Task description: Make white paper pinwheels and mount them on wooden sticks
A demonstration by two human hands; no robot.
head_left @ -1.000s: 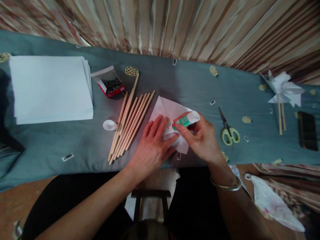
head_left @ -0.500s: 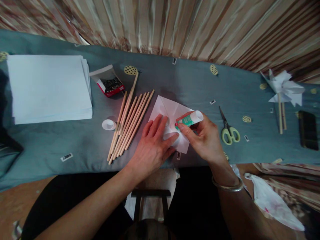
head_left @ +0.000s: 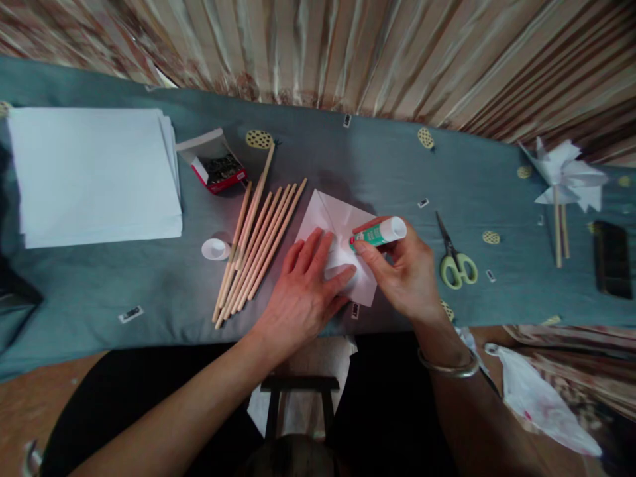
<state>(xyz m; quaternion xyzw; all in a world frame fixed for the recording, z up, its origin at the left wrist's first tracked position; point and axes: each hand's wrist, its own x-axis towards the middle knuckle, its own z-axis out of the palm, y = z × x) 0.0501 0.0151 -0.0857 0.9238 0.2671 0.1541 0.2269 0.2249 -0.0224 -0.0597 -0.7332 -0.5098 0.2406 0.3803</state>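
A white square of paper [head_left: 342,209] with crease or cut lines lies on the cloth-covered table in front of me. My left hand [head_left: 305,281] rests flat on its left and lower part, fingers spread. In my right hand [head_left: 405,268] is a glue stick [head_left: 377,234] with a green label, gripped between thumb and fingers. Its tip points left and down at the middle of the paper; whether it touches the surface I cannot tell. Left of the paper lie several wooden sticks [head_left: 261,255], and beside them a white glue stick cap [head_left: 215,249].
A stack of white paper [head_left: 94,175] lies at the left. An open red box [head_left: 218,169] of small dark items stands behind the sticks. On the right are scissors [head_left: 454,258], paper pinwheels [head_left: 566,175] on sticks and a dark phone [head_left: 613,258]. A curtain [head_left: 318,53] hangs behind the table.
My right hand has shifted the glue stick very slightly to the right and up over the paper. My left hand stays in place.
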